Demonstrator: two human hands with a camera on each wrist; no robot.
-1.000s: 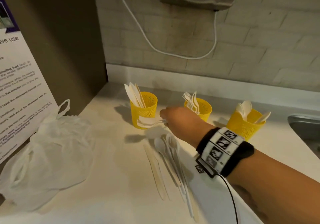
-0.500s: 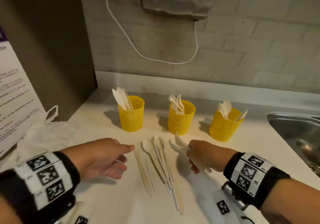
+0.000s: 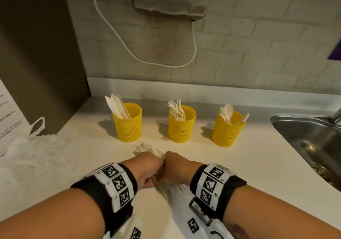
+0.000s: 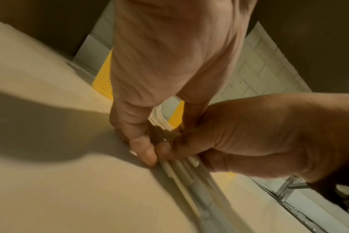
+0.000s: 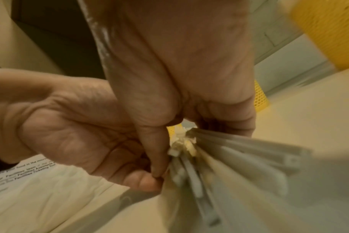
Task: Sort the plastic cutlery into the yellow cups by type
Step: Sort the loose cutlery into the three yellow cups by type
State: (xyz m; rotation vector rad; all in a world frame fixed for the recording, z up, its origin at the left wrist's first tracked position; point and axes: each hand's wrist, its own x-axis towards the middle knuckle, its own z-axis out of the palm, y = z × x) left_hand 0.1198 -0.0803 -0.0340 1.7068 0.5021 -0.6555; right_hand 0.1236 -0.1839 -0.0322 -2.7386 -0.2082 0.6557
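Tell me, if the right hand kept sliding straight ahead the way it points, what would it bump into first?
Probably the middle yellow cup, the one holding forks. The right hand grips the loose cutlery and points roughly toward it across bare counter, though depth is hard to judge.

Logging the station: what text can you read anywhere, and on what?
"Facilities Ticketing Tool", partly blurred: paper notice.
"R3", "R2", "R1", as far as I can tell: right wristband.
Left wristband labels: too small to read.
Yellow cups: no text.
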